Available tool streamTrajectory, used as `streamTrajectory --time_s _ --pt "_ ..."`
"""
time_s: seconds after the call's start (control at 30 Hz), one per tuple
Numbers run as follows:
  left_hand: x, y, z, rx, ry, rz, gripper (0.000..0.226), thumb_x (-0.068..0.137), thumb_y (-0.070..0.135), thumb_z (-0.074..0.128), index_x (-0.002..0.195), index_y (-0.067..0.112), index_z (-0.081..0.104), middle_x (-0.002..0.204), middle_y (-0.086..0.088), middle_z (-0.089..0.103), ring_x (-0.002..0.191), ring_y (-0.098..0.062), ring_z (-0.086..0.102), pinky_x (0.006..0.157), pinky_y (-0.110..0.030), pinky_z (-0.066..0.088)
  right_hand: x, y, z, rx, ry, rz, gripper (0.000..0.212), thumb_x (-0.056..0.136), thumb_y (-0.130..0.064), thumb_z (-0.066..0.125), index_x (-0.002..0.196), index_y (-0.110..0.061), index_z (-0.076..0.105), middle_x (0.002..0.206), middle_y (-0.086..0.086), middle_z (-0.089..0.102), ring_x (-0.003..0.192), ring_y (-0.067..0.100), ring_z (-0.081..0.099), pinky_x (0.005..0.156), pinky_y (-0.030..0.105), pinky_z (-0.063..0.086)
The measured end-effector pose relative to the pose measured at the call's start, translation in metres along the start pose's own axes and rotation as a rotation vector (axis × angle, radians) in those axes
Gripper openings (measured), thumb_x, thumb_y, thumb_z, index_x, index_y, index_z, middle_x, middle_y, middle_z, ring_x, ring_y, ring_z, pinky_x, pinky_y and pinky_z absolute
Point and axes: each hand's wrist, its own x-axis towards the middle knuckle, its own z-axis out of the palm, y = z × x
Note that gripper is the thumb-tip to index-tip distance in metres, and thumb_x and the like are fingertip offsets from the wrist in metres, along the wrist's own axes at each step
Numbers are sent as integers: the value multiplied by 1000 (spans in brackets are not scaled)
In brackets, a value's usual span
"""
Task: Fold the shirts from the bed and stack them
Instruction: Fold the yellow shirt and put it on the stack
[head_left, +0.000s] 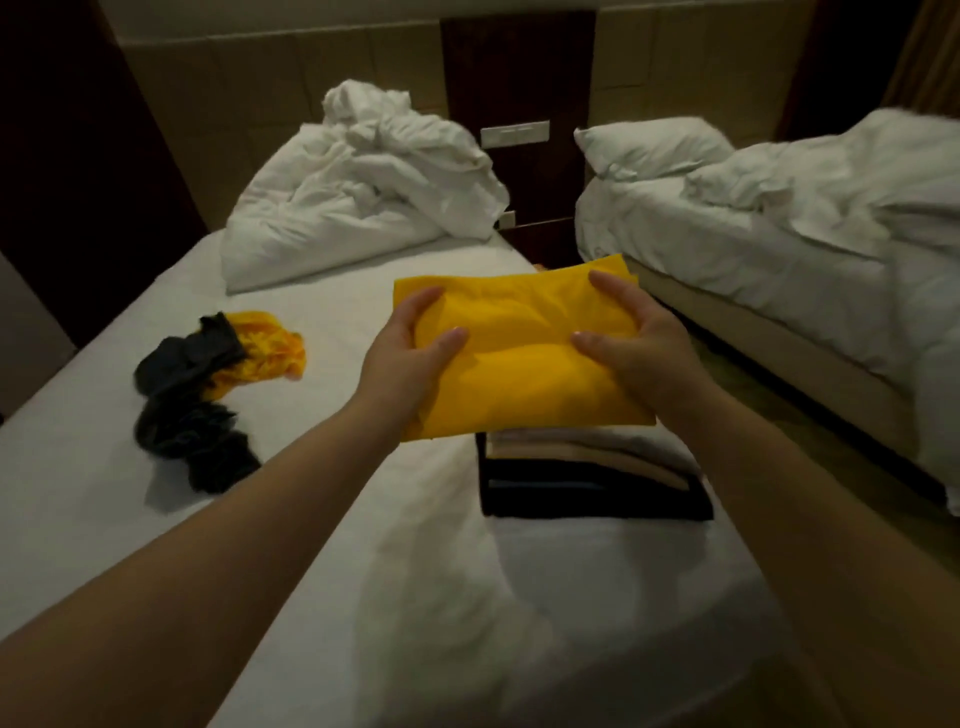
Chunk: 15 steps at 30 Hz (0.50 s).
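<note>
The bed (311, 519) bears a folded stack (592, 486), crumpled shirts (192, 415), and a duvet (358, 192).

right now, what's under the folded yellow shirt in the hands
A stack of folded shirts on the bed: pale layers over black ones. The folded yellow shirt, gripped by the left hand and right hand, covers the stack's top, so contact cannot be told.

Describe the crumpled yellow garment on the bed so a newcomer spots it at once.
Start at the near bed, with the heap of white bedding at its head. On its left side, in front of that heap, lies the crumpled yellow garment, touching a crumpled black garment. Unlike the folded yellow shirt held between left hand and right hand, it lies loose and bunched.
</note>
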Motion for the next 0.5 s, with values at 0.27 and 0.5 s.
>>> streamTrajectory --time_s 0.27,0.5 --pt "69 -10 70 110 -89 -35 52 92 35 54 141 31 37 145 -9 37 125 -33 41 104 -48 38 51 51 -43 -13 41 147 64 85 -18 68 140 -34 39 147 6 31 129 27 38 96 32 35" --pt "69 -72 106 439 -162 -196 56 94 45 45 145 25 32 142 -18 37 126 -36 40 101 -39 32 47 135 -21 -234 -41 282 60 85 -28 68 139 -28 42 145 6 39 129 23 40 96 23 33"
